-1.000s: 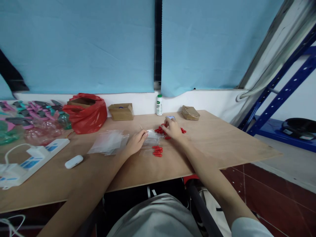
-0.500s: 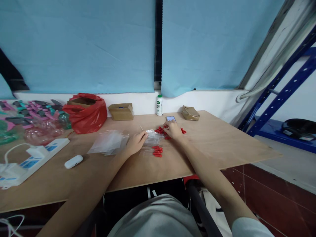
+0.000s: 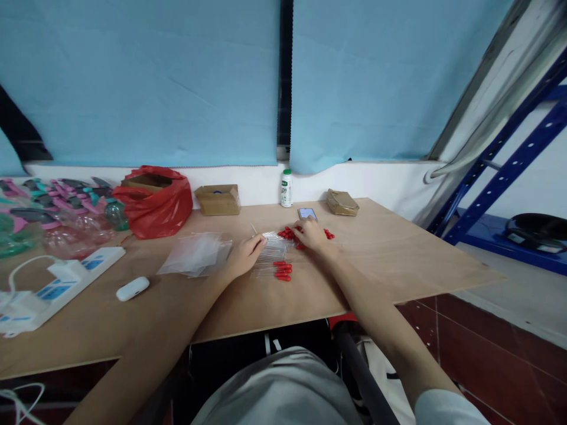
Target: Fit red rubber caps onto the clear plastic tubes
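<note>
Between the thumb and fingers of my left hand (image 3: 245, 254) is a thin clear glass tube (image 3: 253, 228), its end sticking up past the fingertips. My right hand (image 3: 310, 233) has its fingers bent together over a pile of red rubber bulbs (image 3: 286, 234); whatever they pinch is hidden. Loose glass tubes (image 3: 271, 251) lie in a heap between the two hands. Nearer to me, several droppers (image 3: 282, 271) with red bulbs on their glass tubes lie side by side.
Clear plastic bags (image 3: 195, 255) lie left of my left hand. Behind are a phone (image 3: 307, 213), a white bottle (image 3: 286, 189), cardboard boxes (image 3: 218, 200) and a red bag (image 3: 162, 206). At left are spray bottles (image 3: 80, 221), a power strip (image 3: 66, 289) and a white case (image 3: 133, 288).
Almost nothing differs. Both hands stay in place, with only a slight shift of the fingers of my right hand over the red bulbs.
</note>
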Available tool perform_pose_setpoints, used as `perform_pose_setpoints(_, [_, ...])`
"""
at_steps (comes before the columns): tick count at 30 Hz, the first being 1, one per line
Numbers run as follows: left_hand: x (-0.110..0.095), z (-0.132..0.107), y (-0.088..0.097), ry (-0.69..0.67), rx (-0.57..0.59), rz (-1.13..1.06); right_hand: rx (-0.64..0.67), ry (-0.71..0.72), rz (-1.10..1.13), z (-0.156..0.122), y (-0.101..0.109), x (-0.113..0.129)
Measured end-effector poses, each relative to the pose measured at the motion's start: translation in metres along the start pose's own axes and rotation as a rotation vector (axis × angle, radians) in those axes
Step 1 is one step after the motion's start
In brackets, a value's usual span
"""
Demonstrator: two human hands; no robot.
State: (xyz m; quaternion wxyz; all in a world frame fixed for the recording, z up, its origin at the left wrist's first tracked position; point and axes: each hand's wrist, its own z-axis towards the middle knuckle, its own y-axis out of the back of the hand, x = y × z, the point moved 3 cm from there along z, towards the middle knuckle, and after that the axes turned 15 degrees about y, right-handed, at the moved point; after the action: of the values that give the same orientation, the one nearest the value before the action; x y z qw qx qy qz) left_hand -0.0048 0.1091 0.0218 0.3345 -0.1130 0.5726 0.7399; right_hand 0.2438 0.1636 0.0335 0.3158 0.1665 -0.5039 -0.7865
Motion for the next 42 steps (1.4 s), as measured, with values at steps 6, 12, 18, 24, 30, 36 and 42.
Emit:
perform_pose_setpoints(6, [-0.001, -0.001, 0.001, 0.005, -0.012, 0.005, -0.115, -0.070, 0.023, -0.001, 0.007, 0.001])
perform_pose_setpoints(12, [-0.004, -0.002, 0.002, -0.003, -0.031, -0.015, -0.348, -0.043, 0.317, 0.000, 0.013, 0.002])
perform_pose_setpoints(18, [-0.001, 0.000, 0.000, 0.011, -0.071, -0.082, -0.389, 0.098, 0.774, 0.003, 0.012, 0.034])
perform_pose_setpoints(24, [-0.002, -0.002, 0.002, 0.007, -0.071, -0.121, -0.347, 0.169, 0.948, 0.006, 0.006, 0.060])
perform_pose_setpoints(30, [-0.005, -0.003, 0.002, 0.014, -0.076, -0.175, -0.316, 0.180, 1.028, 0.007, 0.000, 0.061])
perform_pose_setpoints(36, [-0.002, 0.001, -0.001, 0.014, -0.073, -0.222, -0.323, 0.114, 1.105, 0.007, -0.001, 0.063])
perform_pose_setpoints(42, [-0.002, 0.001, -0.001, 0.037, -0.069, -0.255, -0.338, 0.108, 1.142, 0.008, -0.004, 0.063])
